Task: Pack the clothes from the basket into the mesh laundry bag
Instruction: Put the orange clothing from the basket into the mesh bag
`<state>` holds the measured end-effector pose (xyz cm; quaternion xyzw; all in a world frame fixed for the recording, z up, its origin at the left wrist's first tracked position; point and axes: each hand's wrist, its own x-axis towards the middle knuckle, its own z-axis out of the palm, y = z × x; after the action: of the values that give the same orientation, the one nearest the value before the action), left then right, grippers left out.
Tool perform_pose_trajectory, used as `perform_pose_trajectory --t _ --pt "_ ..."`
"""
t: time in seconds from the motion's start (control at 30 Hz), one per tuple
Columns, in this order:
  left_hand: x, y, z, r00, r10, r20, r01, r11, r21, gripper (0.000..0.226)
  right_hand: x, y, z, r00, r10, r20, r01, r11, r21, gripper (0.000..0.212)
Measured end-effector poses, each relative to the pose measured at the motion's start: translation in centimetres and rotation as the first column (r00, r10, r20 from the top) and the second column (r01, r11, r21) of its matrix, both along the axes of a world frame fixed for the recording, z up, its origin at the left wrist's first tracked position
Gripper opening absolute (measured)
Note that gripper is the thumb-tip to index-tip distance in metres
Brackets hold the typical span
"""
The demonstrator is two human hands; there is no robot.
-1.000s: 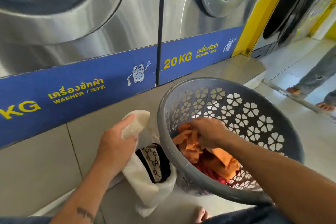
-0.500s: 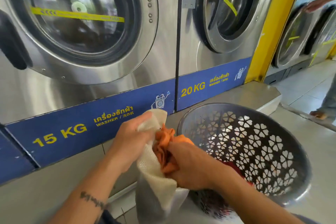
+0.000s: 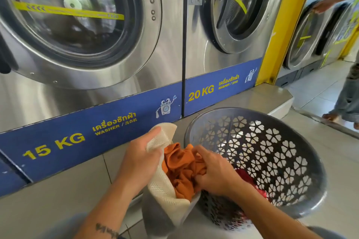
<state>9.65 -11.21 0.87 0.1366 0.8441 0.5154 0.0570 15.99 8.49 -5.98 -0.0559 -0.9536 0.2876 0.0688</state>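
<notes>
Orange cloth [image 3: 180, 169] sits in the mouth of the mesh laundry bag [image 3: 163, 190], just beside the basket [image 3: 310, 170]. The left hand [image 3: 139, 157] pinches the bag's edge, likely to keep it wide. The right hand [image 3: 215, 172] grips the cloth, likely to push it down.

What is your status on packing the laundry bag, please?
Left grip holds mesh bag open; right grip on orange garment at bag mouth. Red clothes left in basket. Nothing in the way.

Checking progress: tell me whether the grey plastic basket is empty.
Not empty: red cloth shows inside the grey perforated plastic basket.
</notes>
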Motion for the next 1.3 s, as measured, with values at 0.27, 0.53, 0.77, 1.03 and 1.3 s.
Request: perform_pose_trajectory --t 0.27,0.53,0.77,1.03,1.3 --pt "0.2 0.0 0.7 0.998 -0.064 -0.02 0.066 0.994 0.082 0.056 -0.4 -5.0 2.5 0.949 0.147 -0.279 -0.13 0.988 0.082 0.02" --pt "-0.1 -1.9 0.4 1.0 0.003 -0.015 -0.002 0.998 0.067 0.061 -0.2 -1.8 3.5 0.953 0.245 -0.175 -0.272 0.951 -0.147 0.043" --pt "0.0 -1.7 -0.2 1.0 -0.024 0.01 0.023 0.999 0.043 0.059 -0.8 2.0 -0.8 0.905 0.011 0.424 0.294 0.705 -0.645 0.069" --pt "0.4 -1.2 -0.3 0.999 -0.04 -0.019 0.04 0.998 0.053 0.055 0.0 -2.7 2.6 0.982 -0.092 -0.167 0.081 0.994 -0.071 0.012" --pt "0.6 -2.1 0.6 0.997 -0.074 -0.031 0.075 0.996 0.036 0.057 0.1 -6.4 0.5 0.885 0.425 0.187 -0.448 0.889 0.099 0.02"
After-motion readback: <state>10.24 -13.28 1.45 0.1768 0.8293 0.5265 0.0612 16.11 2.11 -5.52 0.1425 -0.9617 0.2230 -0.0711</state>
